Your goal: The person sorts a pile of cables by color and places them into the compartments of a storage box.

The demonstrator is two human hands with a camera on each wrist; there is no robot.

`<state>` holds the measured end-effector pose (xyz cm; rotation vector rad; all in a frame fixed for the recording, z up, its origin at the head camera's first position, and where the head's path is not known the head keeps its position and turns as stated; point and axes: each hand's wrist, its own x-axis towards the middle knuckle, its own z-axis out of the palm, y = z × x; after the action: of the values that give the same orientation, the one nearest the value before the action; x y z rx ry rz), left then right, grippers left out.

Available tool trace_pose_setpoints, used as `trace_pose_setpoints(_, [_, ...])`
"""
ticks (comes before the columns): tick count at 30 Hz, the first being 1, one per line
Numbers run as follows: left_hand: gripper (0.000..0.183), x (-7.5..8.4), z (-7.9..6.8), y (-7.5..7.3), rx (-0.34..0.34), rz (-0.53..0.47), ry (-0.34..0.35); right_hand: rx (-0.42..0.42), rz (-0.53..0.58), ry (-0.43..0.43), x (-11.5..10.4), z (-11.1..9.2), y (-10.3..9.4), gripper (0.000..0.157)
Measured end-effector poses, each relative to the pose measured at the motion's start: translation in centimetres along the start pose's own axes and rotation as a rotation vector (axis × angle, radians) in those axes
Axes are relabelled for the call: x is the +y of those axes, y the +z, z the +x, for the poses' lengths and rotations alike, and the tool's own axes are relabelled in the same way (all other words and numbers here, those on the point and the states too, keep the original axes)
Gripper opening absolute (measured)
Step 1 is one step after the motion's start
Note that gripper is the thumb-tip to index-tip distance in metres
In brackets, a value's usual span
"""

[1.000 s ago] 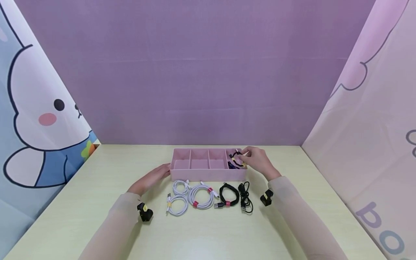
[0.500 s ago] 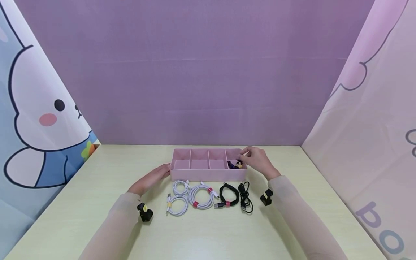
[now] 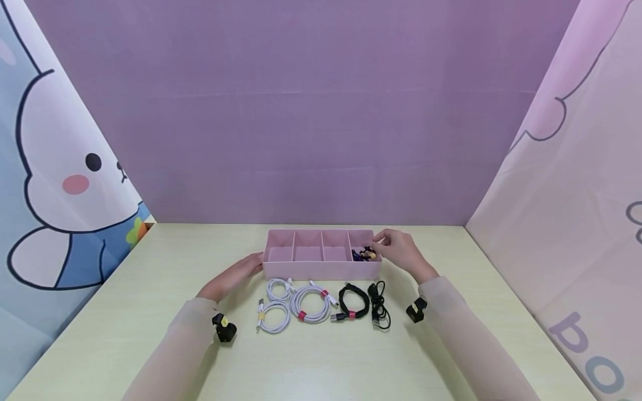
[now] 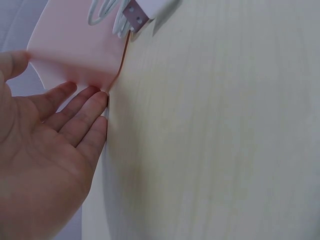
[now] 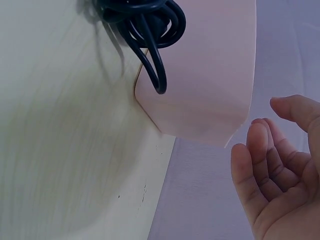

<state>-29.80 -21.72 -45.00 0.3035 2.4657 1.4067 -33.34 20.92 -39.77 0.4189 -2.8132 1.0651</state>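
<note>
A pink divided box (image 3: 321,271) stands across the table, with small dark cables with yellow bands (image 3: 363,254) in its rightmost compartment. My left hand (image 3: 233,277) rests at the box's left end; in the left wrist view its nearly straight fingers touch the end wall, and the thumb lies at the box's edge. Over the right end hovers my right hand (image 3: 401,252), fingers loosely bent. In the right wrist view, nothing lies between its thumb and fingertips (image 5: 241,152), beside the pink wall.
In front of the box lie white coiled cables, one large with red ties (image 3: 313,319) and one with a yellow tie (image 3: 275,331). To their right are a black coil (image 3: 365,303) and a bundled black cable (image 3: 379,301). A purple backdrop (image 3: 311,139) rises behind.
The small yellow-banded dark cable pinched in my right hand has gone down into the rightmost compartment and been let go. That hand has shifted slightly right. My left hand stays put.
</note>
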Motion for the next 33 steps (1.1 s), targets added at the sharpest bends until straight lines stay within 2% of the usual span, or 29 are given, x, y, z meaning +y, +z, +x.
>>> trace_pose_setpoints(23, [0.067, 0.2, -0.1, 0.0, -0.003, 0.008, 0.008, -0.020, 0.009, -0.016, 0.3, -1.7, -0.5, 0.020])
trace_pose_setpoints(33, [0.068, 0.2, -0.1, 0.0, -0.002, 0.009, -0.008, -0.031, 0.025, -0.026, 0.5, -2.5, -0.6, 0.018])
